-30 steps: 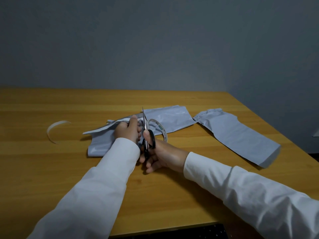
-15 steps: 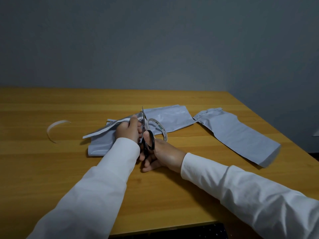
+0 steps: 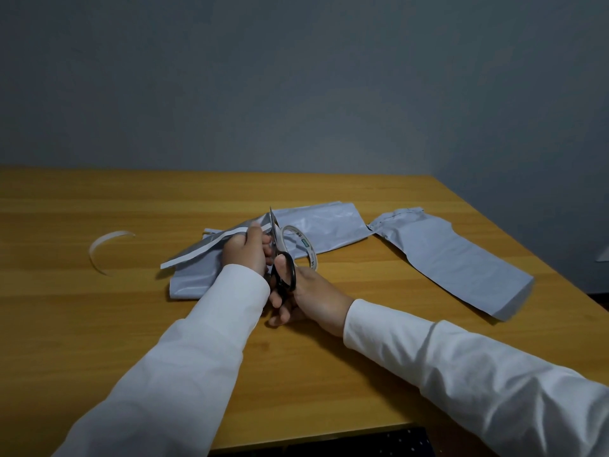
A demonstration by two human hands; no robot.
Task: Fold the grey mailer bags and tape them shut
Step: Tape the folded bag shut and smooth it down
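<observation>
Just beside the tape roll, the left hand pinches the limp, slippery grey mailer bag by its folded edge; the right hand grips scissors.

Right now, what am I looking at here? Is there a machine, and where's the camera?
No machine: a person in white sleeves works with bare hands, filmed by a camera worn on the head, looking down at a wooden table. The left hand holds up the white strip edge of a grey mailer bag. The right hand grips black-handled scissors. A tape roll lies on that bag. A second grey bag lies to the right, a loose curled strip to the left.
</observation>
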